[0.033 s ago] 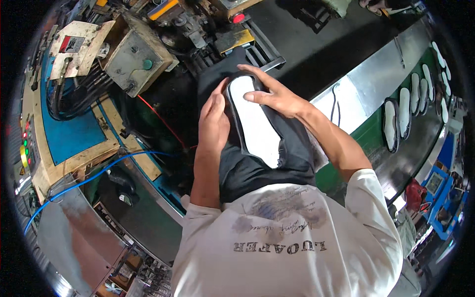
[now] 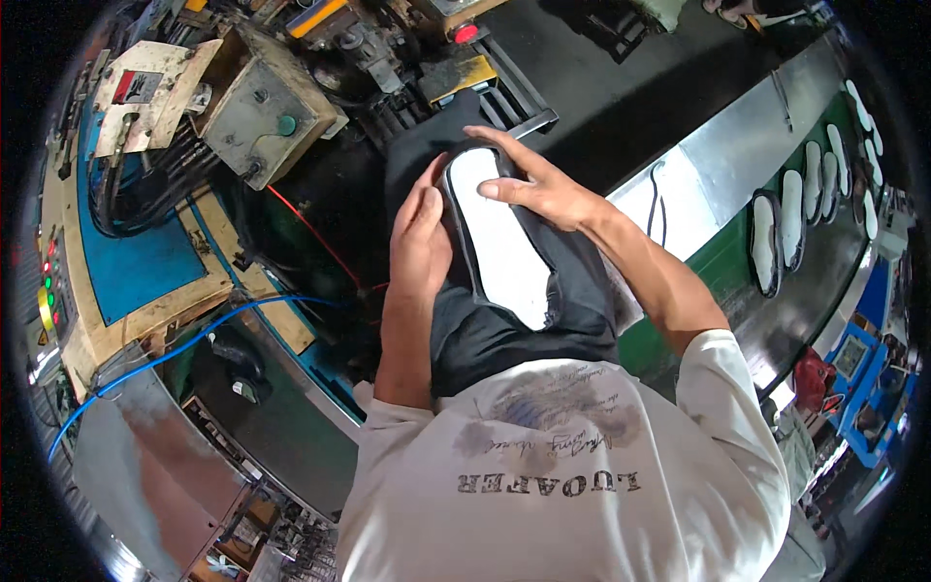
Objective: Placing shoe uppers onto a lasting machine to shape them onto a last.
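Observation:
A dark shoe upper (image 2: 552,283) with a long white sole face (image 2: 504,242) turned up lies lengthwise over my dark-trousered lap. My right hand (image 2: 543,189) grips its far end from the right, the thumb pressed on the white face and the forefinger reaching round the far rim. Along the left edge my left hand (image 2: 420,228) is closed against the upper. The fingertips of that hand are partly hidden behind it, as is the underside of the shoe.
On the right, several similar white-faced shoe pieces (image 2: 792,218) lie along a green and metal conveyor (image 2: 718,262). A grimy control box (image 2: 262,107) and machine parts stand ahead to the left. A blue hose (image 2: 208,330) crosses at left. Farther right is a blue crate (image 2: 858,388).

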### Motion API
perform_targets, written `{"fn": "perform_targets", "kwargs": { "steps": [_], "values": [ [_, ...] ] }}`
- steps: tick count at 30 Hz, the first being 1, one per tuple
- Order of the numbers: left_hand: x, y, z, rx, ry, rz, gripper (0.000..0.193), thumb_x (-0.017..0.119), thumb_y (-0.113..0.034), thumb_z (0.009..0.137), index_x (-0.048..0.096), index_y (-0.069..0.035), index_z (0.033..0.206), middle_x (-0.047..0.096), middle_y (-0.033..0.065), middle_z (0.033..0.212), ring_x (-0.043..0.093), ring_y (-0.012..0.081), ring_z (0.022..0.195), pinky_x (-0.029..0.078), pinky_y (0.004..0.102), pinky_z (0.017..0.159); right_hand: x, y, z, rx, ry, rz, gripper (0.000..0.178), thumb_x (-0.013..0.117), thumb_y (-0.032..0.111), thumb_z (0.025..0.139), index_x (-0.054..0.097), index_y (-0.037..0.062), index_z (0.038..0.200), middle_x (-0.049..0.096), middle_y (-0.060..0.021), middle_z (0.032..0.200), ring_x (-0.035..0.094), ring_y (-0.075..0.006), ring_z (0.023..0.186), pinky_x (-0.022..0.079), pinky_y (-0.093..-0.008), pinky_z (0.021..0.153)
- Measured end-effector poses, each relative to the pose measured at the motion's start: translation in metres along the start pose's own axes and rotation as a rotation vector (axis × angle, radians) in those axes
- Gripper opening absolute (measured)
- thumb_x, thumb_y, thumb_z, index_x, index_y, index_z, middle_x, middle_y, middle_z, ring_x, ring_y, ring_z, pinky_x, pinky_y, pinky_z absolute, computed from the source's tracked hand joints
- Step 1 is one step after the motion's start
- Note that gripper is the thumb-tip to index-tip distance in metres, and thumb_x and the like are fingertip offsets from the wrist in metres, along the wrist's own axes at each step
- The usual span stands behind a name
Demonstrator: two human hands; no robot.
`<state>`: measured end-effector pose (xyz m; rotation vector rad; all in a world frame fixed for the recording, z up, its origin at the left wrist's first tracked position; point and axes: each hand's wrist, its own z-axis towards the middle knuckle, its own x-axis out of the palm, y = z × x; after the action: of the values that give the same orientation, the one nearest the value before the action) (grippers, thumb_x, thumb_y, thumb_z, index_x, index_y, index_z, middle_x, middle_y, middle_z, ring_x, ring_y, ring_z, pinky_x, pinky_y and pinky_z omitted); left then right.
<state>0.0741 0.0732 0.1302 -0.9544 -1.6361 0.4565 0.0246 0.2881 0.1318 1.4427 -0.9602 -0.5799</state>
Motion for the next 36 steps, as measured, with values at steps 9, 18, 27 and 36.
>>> {"fn": "perform_targets", "kwargs": {
  "steps": [9, 18, 27, 36],
  "values": [
    [-0.012, 0.032, 0.011, 0.003, 0.008, 0.252, 0.075, 0.070, -0.032, 0.107, 0.035, -0.010, 0.170, 0.045, 0.0172, 0.163, 0.046, 0.0268, 0.149, 0.041, 0.0398, 0.122, 0.008, -0.004, -0.001, 0.103, -0.044, 0.006, 0.088, 0.073, 0.048, 0.100, 0.034, 0.0105, 0.170, 0.038, -0.0233, 0.169, 0.035, -0.0378, 0.158, 0.028, -0.0476, 0.131],
    [-0.014, -0.016, -0.006, 0.091, 0.035, 0.214, 0.079, 0.067, 0.005, 0.089, 0.042, -0.004, 0.163, 0.059, 0.0144, 0.146, 0.062, 0.0219, 0.129, 0.051, 0.0350, 0.110, 0.074, -0.003, -0.110, 0.263, -0.205, -0.394, 0.119, 0.090, 0.033, 0.089, 0.012, 0.0032, 0.173, 0.033, -0.0380, 0.167, 0.037, -0.0507, 0.156, 0.034, -0.0479, 0.129],
    [0.035, -0.119, -0.059, 0.285, 0.048, 0.464, 0.089, 0.089, -0.021, 0.078, 0.050, 0.008, 0.153, 0.061, 0.0256, 0.152, 0.060, 0.0293, 0.140, 0.043, 0.0422, 0.122, 0.048, 0.036, -0.066, -0.518, -0.390, -1.050, 0.099, 0.087, -0.002, 0.066, 0.056, 0.0244, 0.156, 0.053, -0.0255, 0.154, 0.056, -0.0446, 0.134, 0.048, -0.0533, 0.109],
    [-0.022, -0.065, -0.045, 0.373, 0.147, 0.503, 0.116, 0.090, -0.018, 0.086, 0.014, -0.004, 0.173, 0.036, 0.0148, 0.172, 0.040, 0.0251, 0.157, 0.033, 0.0444, 0.129, 0.052, 0.052, -0.057, -0.440, -0.378, -0.747, 0.096, 0.092, -0.001, 0.071, 0.055, 0.0156, 0.158, 0.047, -0.0231, 0.156, 0.055, -0.0453, 0.136, 0.046, -0.0489, 0.116]
  ]
}}
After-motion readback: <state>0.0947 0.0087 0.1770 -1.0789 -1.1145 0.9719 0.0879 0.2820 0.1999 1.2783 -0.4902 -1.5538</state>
